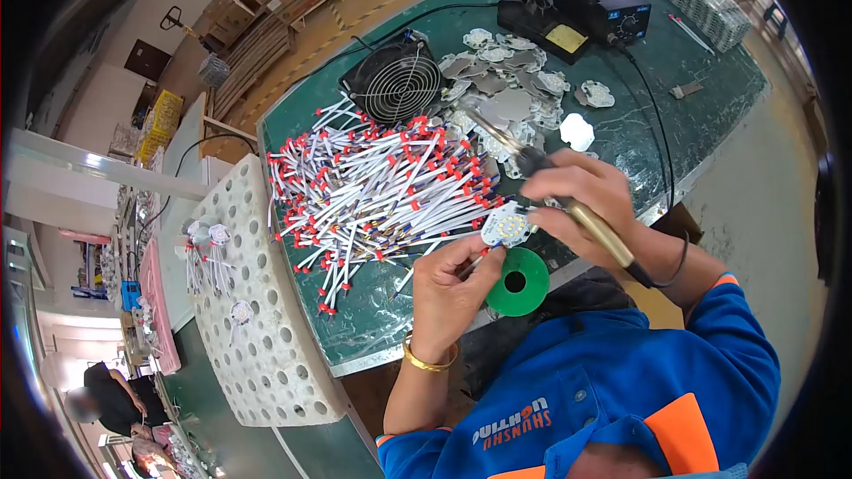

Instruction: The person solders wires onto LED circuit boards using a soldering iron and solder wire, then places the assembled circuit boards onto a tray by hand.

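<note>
My right hand (590,200) grips a soldering iron (590,220); its dark collar and metal shaft point up and left above the table. Pinched at the fingertips of my left hand (451,288) is a wire lead, mostly hidden by the fingers. A small white LED board (508,226) sits just beyond those fingertips, under my right hand; whether the wire is joined to it I cannot tell. A green solder spool (516,288) is beside my left hand at the table's near edge. White wires (382,186) with red ends lie in a large pile to the left.
Behind the wires stands a black fan (402,84), with loose LED boards (506,80) heaped beside it. A soldering station (602,4) and iron stand (541,27) are at the back. Left is a white perforated rack (257,328) holding several wired boards. Another person (124,399) is farther left.
</note>
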The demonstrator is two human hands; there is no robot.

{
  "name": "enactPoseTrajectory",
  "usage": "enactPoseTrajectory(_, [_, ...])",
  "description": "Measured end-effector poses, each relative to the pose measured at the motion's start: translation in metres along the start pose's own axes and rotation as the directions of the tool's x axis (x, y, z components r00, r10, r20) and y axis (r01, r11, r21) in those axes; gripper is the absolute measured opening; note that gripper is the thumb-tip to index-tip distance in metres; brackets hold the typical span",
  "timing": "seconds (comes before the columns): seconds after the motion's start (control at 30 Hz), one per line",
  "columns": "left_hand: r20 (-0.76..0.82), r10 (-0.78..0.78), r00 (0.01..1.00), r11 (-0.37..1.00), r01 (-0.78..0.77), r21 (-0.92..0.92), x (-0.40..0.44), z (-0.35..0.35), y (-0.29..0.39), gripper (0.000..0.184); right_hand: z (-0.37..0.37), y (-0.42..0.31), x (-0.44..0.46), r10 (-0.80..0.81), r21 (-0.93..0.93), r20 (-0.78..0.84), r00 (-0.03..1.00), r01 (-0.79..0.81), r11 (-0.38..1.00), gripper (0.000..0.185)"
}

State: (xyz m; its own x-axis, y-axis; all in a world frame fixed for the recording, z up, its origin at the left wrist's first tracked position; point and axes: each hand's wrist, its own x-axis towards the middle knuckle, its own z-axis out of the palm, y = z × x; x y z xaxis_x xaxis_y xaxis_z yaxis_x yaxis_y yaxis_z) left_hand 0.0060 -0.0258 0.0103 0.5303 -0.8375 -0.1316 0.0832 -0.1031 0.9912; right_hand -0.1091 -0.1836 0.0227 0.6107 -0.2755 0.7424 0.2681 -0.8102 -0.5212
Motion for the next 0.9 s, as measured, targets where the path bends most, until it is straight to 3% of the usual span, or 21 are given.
enactPoseTrajectory(0.07, [-0.038, 0.106, 0.994, 0.96, -0.092, 0.264, 0.001, 0.0, 0.001, 0.009, 0.013, 0.001, 0.008, 0.076, 0.138, 0.008, 0.997, -0.077, 0.987, 0.026])
enactPoseTrajectory(0.13, [-0.061, 0.111, 0.992, 0.959, -0.091, 0.267, 0.002, -0.003, 0.002, 0.011, 0.017, 0.002, 0.009, 0.053, 0.147, 0.026, 0.998, -0.057, 0.988, 0.025])
enactPoseTrajectory(0.2, [-0.062, 0.188, 0.98, 0.971, -0.175, 0.165, 0.004, -0.01, -0.003, 0.014, 0.019, 0.003, 0.003, 0.038, 0.124, 0.093, 0.995, -0.05, 0.991, 0.026])
enactPoseTrajectory(0.33, [-0.033, 0.028, 0.999, 0.989, -0.033, -0.147, 0.002, -0.009, 0.001, 0.023, 0.023, 0.001, -0.003, 0.085, 0.131, 0.037, 0.996, -0.09, 0.987, 0.024])
enactPoseTrajectory(0.37, [-0.035, 0.032, 0.999, 0.988, -0.037, -0.151, 0.003, -0.01, 0.001, 0.023, 0.024, 0.001, -0.003, 0.081, 0.129, 0.041, 0.996, -0.086, 0.988, 0.024])
enactPoseTrajectory(0.43, [0.019, -0.079, 0.997, 0.941, 0.081, -0.327, 0.005, -0.013, 0.0, 0.025, 0.029, 0.001, -0.003, 0.056, 0.155, -0.067, 0.996, -0.045, 0.987, 0.025])
enactPoseTrajectory(0.6, [-0.004, -0.084, 0.996, 0.926, 0.076, -0.369, 0.006, -0.009, -0.002, 0.024, 0.038, -0.001, -0.004, 0.039, 0.16, -0.144, 0.989, -0.016, 0.987, 0.027])
enactPoseTrajectory(0.67, [-0.114, -0.066, 0.991, 0.929, 0.019, -0.37, 0.007, -0.002, -0.003, 0.02, 0.04, -0.001, -0.006, 0.05, 0.126, -0.18, 0.982, -0.027, 0.992, 0.027])
enactPoseTrajectory(0.9, [-0.167, -0.043, 0.985, 0.943, -0.015, -0.333, 0.005, 0.003, -0.013, 0.018, 0.04, -0.001, -0.014, 0.078, 0.123, -0.161, 0.984, -0.059, 0.991, 0.027])
